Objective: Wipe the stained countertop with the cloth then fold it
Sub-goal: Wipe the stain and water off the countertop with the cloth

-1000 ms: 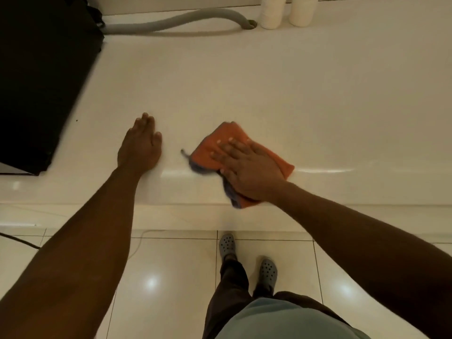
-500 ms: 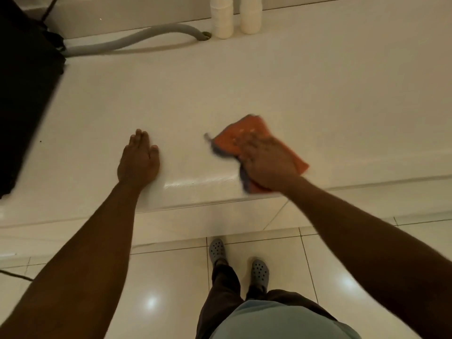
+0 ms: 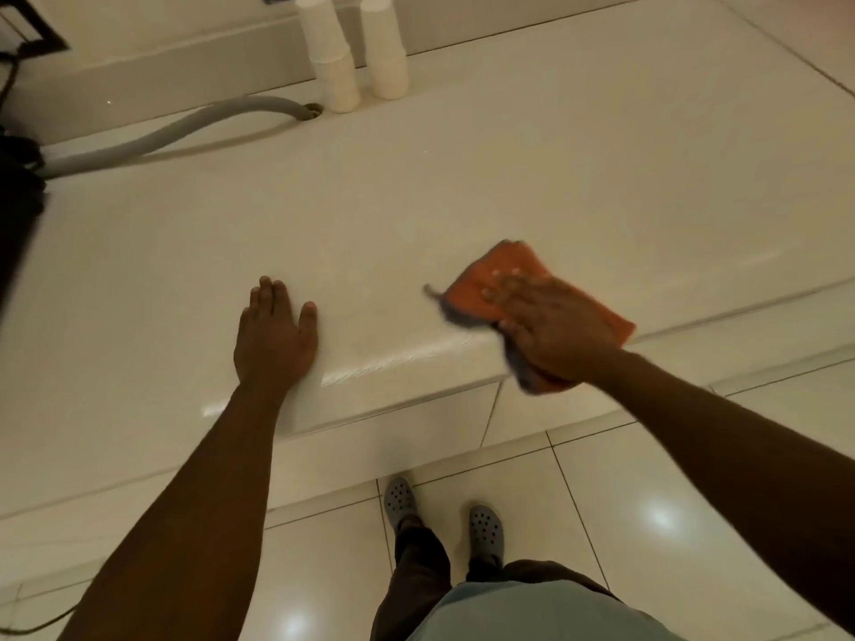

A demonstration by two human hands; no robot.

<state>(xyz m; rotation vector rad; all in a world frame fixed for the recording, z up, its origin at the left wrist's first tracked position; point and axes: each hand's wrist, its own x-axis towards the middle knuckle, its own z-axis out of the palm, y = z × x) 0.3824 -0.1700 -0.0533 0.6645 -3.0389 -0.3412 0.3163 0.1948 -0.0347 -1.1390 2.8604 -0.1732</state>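
Near the front edge of the countertop, the right hand is pressing the orange cloth flat against the pale surface, palm down, fingers spread over its middle. By my judgement the wiping step is the one in hand and the folding is not yet begun: the cloth is lying bunched and partly doubled, with a greyish underside showing at its near side, and one corner is hanging just over the front edge. No stain is showing clearly on the glossy top, so how much wiping is left cannot be told. The right forearm is reaching in from the lower right, wrist low, the hand bearing down on the cloth rather than clenching it. The left hand is resting open and flat on the countertop, well apart from the cloth toward the left, grasping nothing and seemingly bracing the body. The next move is likely calling for even pressure while sweeping along the front edge, keeping the overhanging corner from dragging the cloth off; two stacks of paper cups and a grey hose are sitting by the back edge, well clear
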